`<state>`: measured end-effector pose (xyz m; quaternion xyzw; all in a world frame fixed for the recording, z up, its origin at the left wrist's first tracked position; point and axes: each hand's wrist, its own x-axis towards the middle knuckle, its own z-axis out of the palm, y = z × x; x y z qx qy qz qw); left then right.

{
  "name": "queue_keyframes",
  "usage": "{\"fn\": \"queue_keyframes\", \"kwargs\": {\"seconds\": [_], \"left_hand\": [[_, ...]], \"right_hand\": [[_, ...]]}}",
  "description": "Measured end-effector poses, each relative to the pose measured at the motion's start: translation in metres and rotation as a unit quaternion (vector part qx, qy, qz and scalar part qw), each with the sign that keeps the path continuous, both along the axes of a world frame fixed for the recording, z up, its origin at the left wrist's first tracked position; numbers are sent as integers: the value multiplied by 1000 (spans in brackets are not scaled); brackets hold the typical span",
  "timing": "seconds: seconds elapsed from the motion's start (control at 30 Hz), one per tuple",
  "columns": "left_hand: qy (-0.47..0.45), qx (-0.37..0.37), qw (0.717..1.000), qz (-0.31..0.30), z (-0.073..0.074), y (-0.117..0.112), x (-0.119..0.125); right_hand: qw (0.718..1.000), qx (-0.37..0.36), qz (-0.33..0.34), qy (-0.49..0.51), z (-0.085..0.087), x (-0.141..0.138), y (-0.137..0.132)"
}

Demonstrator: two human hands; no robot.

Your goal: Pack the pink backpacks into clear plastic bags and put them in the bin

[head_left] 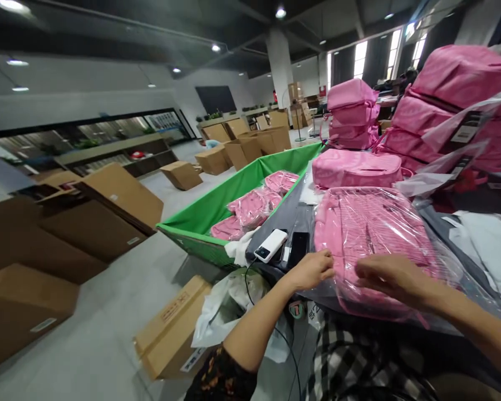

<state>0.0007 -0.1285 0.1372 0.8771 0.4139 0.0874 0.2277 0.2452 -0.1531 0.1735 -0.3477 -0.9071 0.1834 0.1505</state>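
A pink backpack (371,223) in a clear plastic bag (446,262) lies flat on the dark table in front of me. At its near left edge my left hand (315,269) is closed, with the fingertips pinching the plastic. My right hand (390,278) is over the lower part of the backpack, fingers curled inward; what they hold, if anything, is hidden. Just left of the backpack lie a black phone (299,248) and a white power bank (271,245) with a black cable. Behind it rests another pink backpack (357,167) without visible wrapping.
Stacks of pink backpacks (353,114) rise at the back and right. A green-walled bin (192,223) on the left holds several bagged backpacks (253,207). White plastic bags (488,250) lie at right. Below left stand a carton (175,328) and a white bag (221,306); cardboard boxes (121,195) cover the floor beyond.
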Motion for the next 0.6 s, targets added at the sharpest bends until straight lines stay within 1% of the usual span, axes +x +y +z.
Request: {"fn": "queue_keyframes", "kwargs": {"seconds": [0.03, 0.1, 0.17, 0.2, 0.23, 0.3, 0.33, 0.4, 0.47, 0.53, 0.6], "left_hand": [[2, 3, 1000, 0, 0, 0, 1], [7, 8, 1000, -2, 0, -1, 2], [12, 14, 1000, -3, 1, -1, 3], [14, 15, 1000, -4, 2, -1, 3], [15, 16, 1000, -6, 2, -1, 3], [18, 15, 1000, -14, 4, 0, 2], [19, 15, 1000, -17, 4, 0, 2], [21, 14, 1000, -17, 5, 0, 1], [24, 10, 1000, -13, 5, 1, 2], [27, 1, 1000, -8, 3, 1, 3], [30, -12, 999, -4, 1, 1, 4]], "right_hand": [[998, 1, 6, -62, -1, -14, 17], [987, -25, -18, -155, -6, -27, 47], [982, -62, -56, -169, -9, -22, 65], [983, -65, -79, -152, -10, -16, 70], [985, -51, -104, -127, -9, -9, 71], [987, -3, -144, -77, -7, 4, 63], [988, 10, -145, -58, -7, 6, 56], [992, 12, -118, -42, -9, 3, 38], [992, -5, -104, -68, -15, -11, 22], [985, -31, -121, -122, -22, -32, 14], [972, -51, -146, -176, -27, -52, 15]]}}
